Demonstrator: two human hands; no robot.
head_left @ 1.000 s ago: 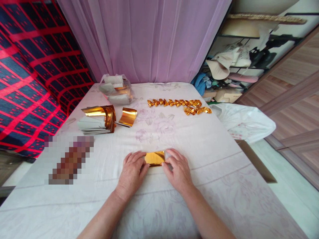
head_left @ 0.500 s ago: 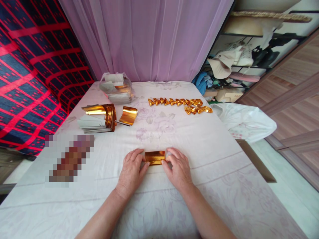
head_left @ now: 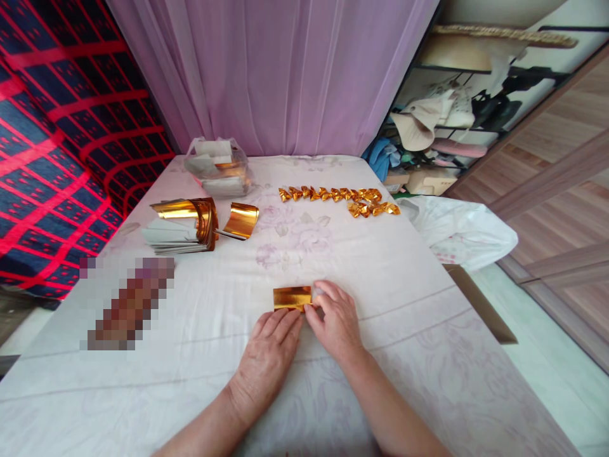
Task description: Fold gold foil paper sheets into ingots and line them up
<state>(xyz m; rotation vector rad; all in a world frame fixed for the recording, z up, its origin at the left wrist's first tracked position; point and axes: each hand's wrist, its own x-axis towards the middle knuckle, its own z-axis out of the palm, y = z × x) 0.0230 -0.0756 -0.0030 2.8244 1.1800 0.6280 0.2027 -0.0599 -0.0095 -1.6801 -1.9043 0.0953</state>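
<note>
1. Change since half a second back: my left hand has slid off the left end of the gold foil strip and dropped toward me. It now lies flat just below the strip's near edge, its fingertips at or just short of that edge.
2. The strip itself looks narrower front to back than a second ago and sits a touch further from me. I read this as a lengthwise fold that has just been laid over and is now being pressed down.
3. Right hand: stays on the strip's right end. Thumb and forefinger are drawn together there, apparently pinching the corner; the other fingers curl loosely, and the contact itself is hidden beneath them.
4. Left hand: fingers straight and together, palm down on the bedsheet, gripping nothing. Whether the tips touch the foil I cannot tell.
5. The strip lies flat on the sheet, centre of the bed, straight ahead of me between the two hands.
6. Further off, untouched: a stack of gold foil sheets at far left with one curled sheet beside it, a clear bag of sheets behind, and a row of folded gold pieces at far centre-right.
</note>
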